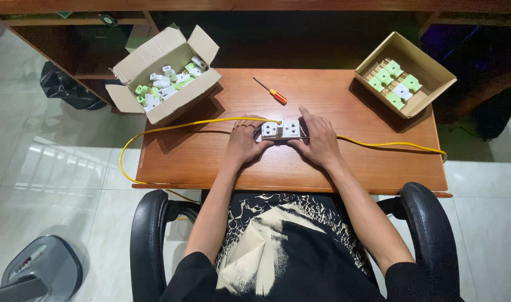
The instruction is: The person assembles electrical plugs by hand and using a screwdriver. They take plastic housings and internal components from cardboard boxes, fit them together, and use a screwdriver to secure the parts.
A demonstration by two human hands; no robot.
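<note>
A white double socket block [280, 130] lies on the small wooden table [367, 168], near its middle. My left hand [243, 143] grips its left end and my right hand [318, 140] grips its right end, fingers curled around the sides. A yellow cable [183, 125] runs across the table, passing by the block's top edge and trailing off both sides.
An orange-handled screwdriver [271, 91] lies behind the block. An open cardboard box [165, 72] of white and green socket parts sits at the back left. A shallower box [405, 72] with green and white parts sits back right. Black chair armrests [426, 223] flank me.
</note>
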